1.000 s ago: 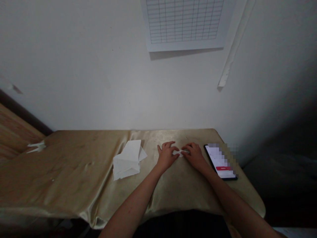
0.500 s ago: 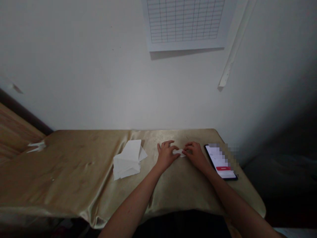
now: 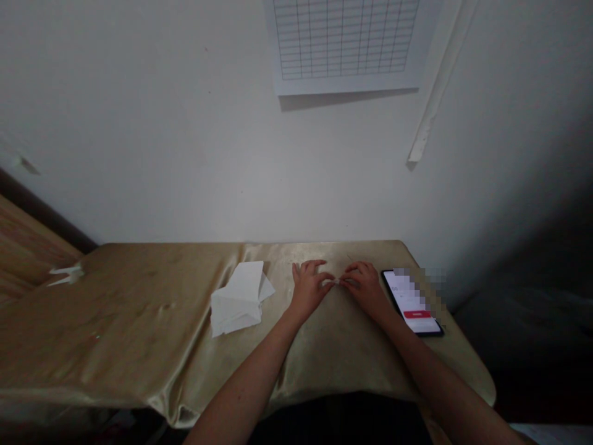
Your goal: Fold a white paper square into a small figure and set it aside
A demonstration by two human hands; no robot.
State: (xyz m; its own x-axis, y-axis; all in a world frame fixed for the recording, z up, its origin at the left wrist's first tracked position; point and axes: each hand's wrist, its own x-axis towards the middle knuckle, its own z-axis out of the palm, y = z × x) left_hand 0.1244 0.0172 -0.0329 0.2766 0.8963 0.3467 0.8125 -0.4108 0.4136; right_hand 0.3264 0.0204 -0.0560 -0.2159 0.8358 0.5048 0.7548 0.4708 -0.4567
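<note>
A small piece of white paper (image 3: 336, 282) sits between my two hands, mostly hidden by the fingertips. My left hand (image 3: 309, 285) pinches its left end with thumb and forefinger, the other fingers raised. From the right side, my right hand (image 3: 364, 284) pinches the other end in the same way. Several sheets of white paper (image 3: 237, 306) lie in a loose, overlapping stack to the left of my left hand. Just right of my right forearm is a phone (image 3: 414, 309) with its screen lit.
A shiny gold cloth (image 3: 139, 309) with folds covers the table, which stands against a white wall (image 3: 185, 154). White scraps (image 3: 68, 274) lie at the far left by a wooden panel (image 3: 28, 247). A printed grid sheet (image 3: 345, 49) hangs above.
The white paper between my fingers shows less than before and looks narrower, folded or turned edge-on. Both hands stay nearly in place, with the fingertips slightly closer together.
</note>
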